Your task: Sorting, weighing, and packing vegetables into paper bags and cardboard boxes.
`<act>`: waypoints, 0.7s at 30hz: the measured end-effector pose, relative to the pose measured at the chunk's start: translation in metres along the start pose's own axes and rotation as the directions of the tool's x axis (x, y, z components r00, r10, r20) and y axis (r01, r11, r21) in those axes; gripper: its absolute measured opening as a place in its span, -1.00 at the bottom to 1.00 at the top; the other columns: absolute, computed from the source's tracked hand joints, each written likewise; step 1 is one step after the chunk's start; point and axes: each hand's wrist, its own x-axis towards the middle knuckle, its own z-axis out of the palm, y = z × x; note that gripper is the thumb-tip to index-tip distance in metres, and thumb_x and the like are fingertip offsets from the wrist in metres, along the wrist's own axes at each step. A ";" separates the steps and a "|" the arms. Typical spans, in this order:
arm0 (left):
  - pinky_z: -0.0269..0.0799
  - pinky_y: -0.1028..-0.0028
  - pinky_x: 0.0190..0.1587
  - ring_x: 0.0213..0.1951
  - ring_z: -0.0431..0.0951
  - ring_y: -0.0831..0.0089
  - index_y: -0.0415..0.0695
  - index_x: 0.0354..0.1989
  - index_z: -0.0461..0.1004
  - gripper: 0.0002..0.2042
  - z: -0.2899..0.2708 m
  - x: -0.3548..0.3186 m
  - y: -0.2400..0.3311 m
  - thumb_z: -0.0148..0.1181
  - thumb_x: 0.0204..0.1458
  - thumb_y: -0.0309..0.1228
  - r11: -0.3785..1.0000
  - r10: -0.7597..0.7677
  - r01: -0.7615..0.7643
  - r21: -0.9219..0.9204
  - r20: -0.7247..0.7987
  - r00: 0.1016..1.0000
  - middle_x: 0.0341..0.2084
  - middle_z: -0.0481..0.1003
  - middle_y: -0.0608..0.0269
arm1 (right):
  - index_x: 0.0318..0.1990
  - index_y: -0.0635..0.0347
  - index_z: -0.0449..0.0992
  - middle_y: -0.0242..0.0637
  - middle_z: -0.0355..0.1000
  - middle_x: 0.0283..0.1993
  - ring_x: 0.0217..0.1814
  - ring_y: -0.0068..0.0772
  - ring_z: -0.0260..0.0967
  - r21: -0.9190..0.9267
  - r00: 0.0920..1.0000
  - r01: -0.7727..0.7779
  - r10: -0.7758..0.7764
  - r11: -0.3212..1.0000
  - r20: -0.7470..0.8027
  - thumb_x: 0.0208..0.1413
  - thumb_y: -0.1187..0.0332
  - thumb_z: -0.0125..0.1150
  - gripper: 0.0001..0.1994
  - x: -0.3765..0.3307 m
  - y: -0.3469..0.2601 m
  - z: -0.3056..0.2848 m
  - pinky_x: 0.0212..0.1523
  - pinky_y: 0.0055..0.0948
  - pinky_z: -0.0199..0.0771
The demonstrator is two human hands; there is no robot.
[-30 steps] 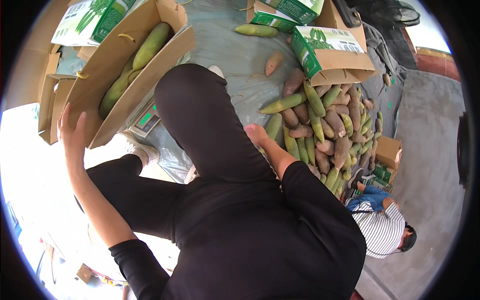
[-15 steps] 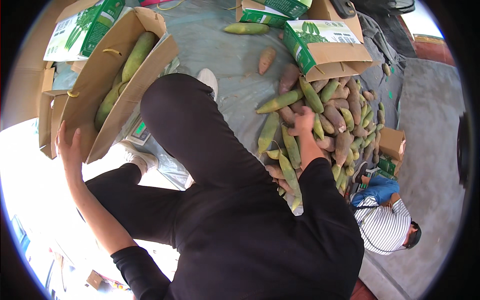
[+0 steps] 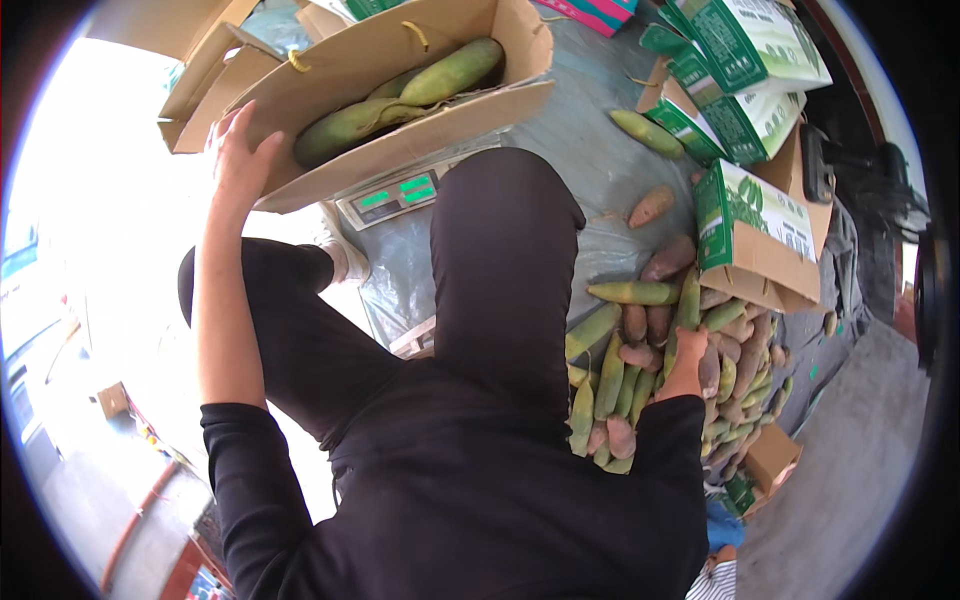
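My left hand [image 3: 238,160], fingers spread, rests on the near left end of a long open cardboard box [image 3: 400,130]. Inside the box lie several long green radishes [image 3: 452,72]. Under its near side sits a digital scale [image 3: 392,198] with lit green figures. On the right, my right hand [image 3: 688,360] is closed round the near end of a green radish [image 3: 690,298] in a pile. Brownish-pink roots [image 3: 668,258] are mixed with more green radishes [image 3: 634,293] around that hand.
Green and white printed cartons [image 3: 750,215] stand beyond the pile at the right. A lone radish [image 3: 646,133] and a loose brownish root [image 3: 651,206] lie on the plastic sheet [image 3: 600,90]. A person in a striped top [image 3: 715,578] shows at the lower right.
The view has turned left, so the box and pile appear farther right. My right hand has closed on a green radish. My left hand has stayed at the box's end.
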 end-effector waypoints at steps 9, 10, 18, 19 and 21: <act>0.11 0.28 0.20 0.16 0.20 0.17 -0.10 0.09 0.35 -0.46 0.001 0.001 0.013 0.27 -0.15 -0.28 1.000 0.004 -0.005 -0.026 -0.036 0.999 0.07 0.31 0.09 | -0.17 0.49 0.45 -0.05 0.46 -0.18 -0.14 -0.15 0.42 0.394 0.985 -0.078 0.009 0.916 0.174 -0.26 0.38 0.42 -0.53 -0.009 0.010 0.047 -0.18 -0.26 0.36; 0.11 0.28 0.20 0.16 0.20 0.17 -0.10 0.09 0.35 -0.46 0.003 0.003 0.017 0.27 -0.15 -0.28 0.999 0.007 -0.008 -0.034 -0.040 0.999 0.07 0.31 0.09 | -0.19 0.41 0.47 -0.11 0.45 -0.23 -0.23 -0.15 0.39 0.375 0.987 -0.045 -0.017 0.926 0.160 -0.23 0.40 0.40 -0.60 -0.012 0.012 0.050 -0.25 -0.23 0.37; 0.10 0.25 0.23 0.21 0.15 0.14 -0.08 0.11 0.32 -0.45 -0.001 -0.001 0.016 0.26 -0.13 -0.27 1.000 -0.018 0.018 0.016 -0.013 1.000 0.09 0.29 0.11 | -0.35 0.20 0.46 -0.28 0.30 -0.39 -0.42 -0.35 0.20 0.655 0.819 -0.574 0.341 0.492 0.461 -0.13 0.32 0.37 -0.76 -0.030 -0.015 0.056 -0.44 -0.35 0.30; 0.10 0.25 0.23 0.21 0.15 0.14 -0.08 0.11 0.32 -0.45 0.001 0.000 0.015 0.26 -0.13 -0.27 1.000 -0.018 0.018 0.013 -0.015 1.000 0.09 0.29 0.11 | -0.41 0.17 0.43 -0.33 0.25 -0.47 -0.48 -0.41 0.15 0.677 0.797 -0.603 0.333 0.421 0.504 -0.11 0.30 0.36 -0.78 -0.030 -0.016 0.056 -0.44 -0.37 0.29; 0.08 0.23 0.24 0.23 0.12 0.11 -0.06 0.12 0.32 -0.45 0.002 -0.002 0.010 0.25 -0.12 -0.27 1.000 -0.025 0.026 0.012 -0.016 1.000 0.11 0.28 0.13 | -0.47 0.14 0.41 -0.38 0.20 -0.54 -0.55 -0.48 0.10 0.692 0.776 -0.630 0.314 0.352 0.546 -0.10 0.27 0.35 -0.77 -0.035 -0.020 0.055 -0.45 -0.39 0.28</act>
